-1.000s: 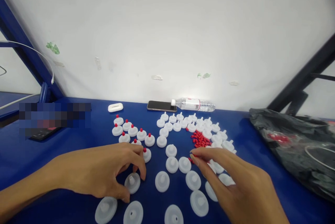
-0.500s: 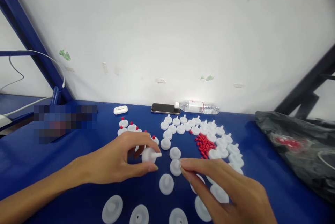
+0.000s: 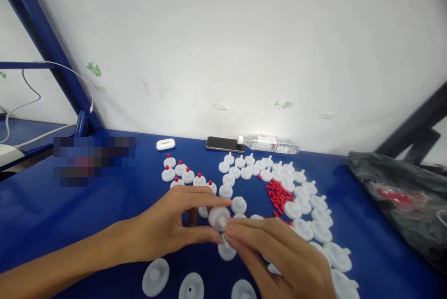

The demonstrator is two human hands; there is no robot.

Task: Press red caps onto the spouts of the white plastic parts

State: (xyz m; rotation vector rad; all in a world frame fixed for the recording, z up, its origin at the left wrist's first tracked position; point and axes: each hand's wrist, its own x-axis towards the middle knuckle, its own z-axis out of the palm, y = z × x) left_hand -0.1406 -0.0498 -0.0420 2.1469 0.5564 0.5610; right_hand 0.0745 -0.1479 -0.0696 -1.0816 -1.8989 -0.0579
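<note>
My left hand [image 3: 188, 224] is closed round a white spout lid [image 3: 217, 217], its round base between thumb and forefinger and its nozzle pointing right. My right hand [image 3: 272, 252] pinches at the nozzle's tip. The small red cap it carried earlier is hidden behind its fingertips now. Around a pile of loose red caps [image 3: 278, 196] lie many white spout lids [image 3: 318, 202] with bare nozzles. Left of these stands a group of lids with red caps on their tips [image 3: 187, 175], partly covered by my left hand. Nearer the front edge lie more uncapped lids [image 3: 155, 276].
At the wall lie a white earphone case [image 3: 165, 144], a phone [image 3: 225, 144] and a clear water bottle [image 3: 270, 143] with its cap end over the phone. A black plastic bag [image 3: 398, 201] is on the right. Blue frame posts [image 3: 52, 38] stand left.
My left hand has picked up a spout lid from the table and moved it right. My right hand has come left from the red pile with a red cap, and both hands now meet.
</note>
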